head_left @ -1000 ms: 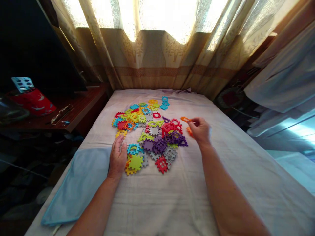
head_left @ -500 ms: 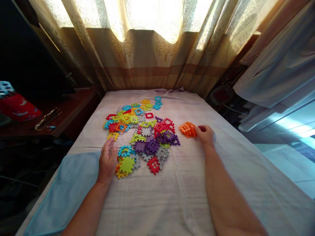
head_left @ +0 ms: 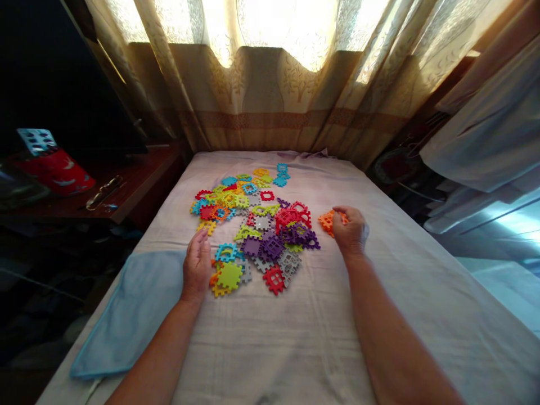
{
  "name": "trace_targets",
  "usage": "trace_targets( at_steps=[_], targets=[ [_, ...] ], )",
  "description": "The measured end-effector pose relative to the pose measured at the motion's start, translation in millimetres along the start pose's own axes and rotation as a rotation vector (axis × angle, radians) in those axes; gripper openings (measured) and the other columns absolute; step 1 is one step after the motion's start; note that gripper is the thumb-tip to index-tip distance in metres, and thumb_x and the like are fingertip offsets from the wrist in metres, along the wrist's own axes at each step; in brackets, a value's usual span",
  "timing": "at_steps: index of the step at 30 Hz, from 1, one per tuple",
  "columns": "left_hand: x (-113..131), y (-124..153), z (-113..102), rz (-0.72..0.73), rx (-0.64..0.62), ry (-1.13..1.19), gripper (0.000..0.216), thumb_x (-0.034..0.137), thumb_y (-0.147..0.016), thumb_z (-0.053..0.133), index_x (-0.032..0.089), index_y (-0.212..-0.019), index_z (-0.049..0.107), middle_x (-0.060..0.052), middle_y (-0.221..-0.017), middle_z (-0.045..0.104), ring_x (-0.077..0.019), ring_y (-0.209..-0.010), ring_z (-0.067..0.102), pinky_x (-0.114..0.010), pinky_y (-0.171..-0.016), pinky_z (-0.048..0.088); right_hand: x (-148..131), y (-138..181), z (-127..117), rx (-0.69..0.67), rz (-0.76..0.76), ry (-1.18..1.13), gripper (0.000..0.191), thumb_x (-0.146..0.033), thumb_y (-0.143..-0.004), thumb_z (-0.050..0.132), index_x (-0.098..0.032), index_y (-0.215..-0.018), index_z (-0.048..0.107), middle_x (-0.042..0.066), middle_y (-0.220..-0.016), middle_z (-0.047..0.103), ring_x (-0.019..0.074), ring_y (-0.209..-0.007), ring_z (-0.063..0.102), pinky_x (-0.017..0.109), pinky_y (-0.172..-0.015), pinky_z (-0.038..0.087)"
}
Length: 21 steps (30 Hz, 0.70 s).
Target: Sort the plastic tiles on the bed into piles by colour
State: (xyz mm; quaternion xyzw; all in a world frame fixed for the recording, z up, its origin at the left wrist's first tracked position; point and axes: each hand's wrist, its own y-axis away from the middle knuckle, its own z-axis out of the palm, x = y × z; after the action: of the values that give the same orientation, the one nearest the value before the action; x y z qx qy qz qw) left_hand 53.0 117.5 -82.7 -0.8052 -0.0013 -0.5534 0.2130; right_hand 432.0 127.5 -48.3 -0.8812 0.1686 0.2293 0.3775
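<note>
My right hand [head_left: 351, 230] is curled over a small heap of orange interlocking tiles [head_left: 325, 221], its fingers bent around the near side and hiding part of the heap. My left hand [head_left: 197, 265] rests on the sheet with fingers stretched out, holding nothing. Beside it lies a cluster with a lime-green square tile [head_left: 230, 275] on top and a blue tile [head_left: 226, 252] behind. Between my hands spread purple tiles [head_left: 272, 246], red tiles [head_left: 292, 216], grey tiles [head_left: 289, 264] and a red windowed tile [head_left: 274, 279].
Mixed yellow, green and blue tiles [head_left: 228, 198] lie farther back on the pale bedsheet [head_left: 295, 343]. A light blue cloth pad [head_left: 130, 315] lies at the left edge. Beyond are a dark wooden cabinet [head_left: 139, 180] with a red container [head_left: 63, 171], and a curtain [head_left: 261, 95].
My right hand has moved from the right edge of the orange heap to over it, covering more of it. The view has shifted, while my left hand stays beside the green tile.
</note>
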Motion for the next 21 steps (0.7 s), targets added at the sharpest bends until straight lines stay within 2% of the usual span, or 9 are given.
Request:
trace_targets(
  at_steps=[5, 12, 16, 21],
  targets=[
    [-1, 1, 0, -0.024, 0.01, 0.05, 0.038, 0.038, -0.096, 0.045, 0.02, -0.125, 0.06, -0.01, -0.133, 0.062, -0.021, -0.124, 0.058, -0.039, -0.112, 0.04, -69, 16, 21, -0.243, -0.258, -0.098, 0.023, -0.022, -0.085, 0.049, -0.021, -0.091, 0.071, 0.009, -0.099, 0.072, 0.0247, -0.099, 0.063, 0.04, -0.095, 0.046],
    [-6, 0, 0, -0.158, 0.086, 0.147, 0.039, 0.039, -0.096, 0.044, 0.02, -0.128, 0.057, -0.01, -0.127, 0.065, -0.0195, -0.122, 0.06, -0.034, -0.108, 0.044, -158, 27, 64, -0.597, -0.536, -0.079, 0.026, -0.021, -0.089, 0.05, -0.023, -0.102, 0.073, 0.008, -0.108, 0.071, 0.0232, -0.103, 0.061, 0.035, -0.095, 0.045],
    [-5, 0, 1, -0.175, 0.096, 0.164, 0.039, 0.039, -0.097, 0.044, 0.02, -0.128, 0.057, -0.01, -0.127, 0.065, -0.0196, -0.122, 0.06, -0.034, -0.107, 0.046, -194, 31, 88, -0.712, -0.612, -0.018, 0.03, -0.024, -0.092, 0.048, -0.021, -0.113, 0.07, 0.01, -0.115, 0.07, 0.0242, -0.107, 0.06, 0.036, -0.096, 0.044],
    [-5, 1, 1, -0.171, 0.089, 0.175, 0.038, 0.04, -0.096, 0.044, 0.021, -0.127, 0.057, -0.011, -0.132, 0.063, -0.021, -0.124, 0.058, -0.038, -0.11, 0.042, -219, 36, 109, -0.767, -0.684, 0.036, 0.04, -0.034, -0.091, 0.055, -0.019, -0.127, 0.063, 0.014, -0.123, 0.065, 0.028, -0.115, 0.055, 0.04, -0.1, 0.041]
  ],
)
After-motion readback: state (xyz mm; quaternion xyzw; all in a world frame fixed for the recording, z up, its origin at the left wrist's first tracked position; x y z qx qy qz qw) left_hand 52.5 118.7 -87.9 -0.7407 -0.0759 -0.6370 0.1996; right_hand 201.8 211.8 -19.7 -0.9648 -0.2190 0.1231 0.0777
